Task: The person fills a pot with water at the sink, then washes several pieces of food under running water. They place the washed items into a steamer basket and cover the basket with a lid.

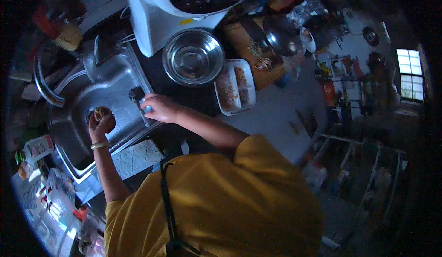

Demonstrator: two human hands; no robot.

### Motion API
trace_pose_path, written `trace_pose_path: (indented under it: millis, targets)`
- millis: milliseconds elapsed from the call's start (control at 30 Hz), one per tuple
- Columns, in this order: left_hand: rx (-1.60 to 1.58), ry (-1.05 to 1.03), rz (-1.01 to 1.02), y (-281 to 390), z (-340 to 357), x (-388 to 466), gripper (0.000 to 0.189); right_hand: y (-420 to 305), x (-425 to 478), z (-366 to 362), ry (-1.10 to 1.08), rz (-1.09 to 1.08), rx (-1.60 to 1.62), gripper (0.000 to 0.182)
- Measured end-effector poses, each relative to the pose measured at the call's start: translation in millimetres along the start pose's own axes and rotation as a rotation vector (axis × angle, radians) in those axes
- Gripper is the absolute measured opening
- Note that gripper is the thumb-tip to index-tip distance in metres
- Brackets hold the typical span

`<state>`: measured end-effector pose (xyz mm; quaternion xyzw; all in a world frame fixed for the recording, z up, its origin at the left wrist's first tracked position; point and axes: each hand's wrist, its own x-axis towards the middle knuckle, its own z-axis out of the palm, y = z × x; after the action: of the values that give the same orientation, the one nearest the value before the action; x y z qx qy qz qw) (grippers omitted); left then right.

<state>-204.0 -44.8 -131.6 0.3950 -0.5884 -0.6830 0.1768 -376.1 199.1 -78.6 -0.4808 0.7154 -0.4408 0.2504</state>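
My left hand (98, 125), with a pale bangle (99, 145) at its wrist, grips a rounded brown lump (104, 114), its exact kind unclear, over the stainless steel sink (121, 79). At the sink's right rim, my right hand (159, 107) has its fingers curled around a small shiny object (147, 109), partly hidden by the fingers. Just beyond those fingertips is a dark, rough-looking clump (136, 93), too blurred to identify. A curved metal faucet (46, 84) arches over the sink's left side.
Right of the sink stand a stainless steel bowl (193, 57) and a white divided tray (235, 87) with food bits. A white appliance (152, 25) rises behind them. Near the sink's left corner is a white container (38, 149); plastic bags (58, 184) lie below it.
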Motion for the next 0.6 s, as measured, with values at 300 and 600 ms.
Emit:
trace_pose_path:
  millis: [300, 600]
  targets:
    - [-0.213, -0.141, 0.033, -31.3, -20.6, 28.3, 0.035, 29.2, -168.8, -166.6, 0.537, 0.344, -0.399, 0.024]
    - [0.091, 0.069, 0.155, 4.0, -5.0, -12.2, 0.033, 118.0, -226.7, -312.0, 0.546, 0.65, -1.036, 0.077]
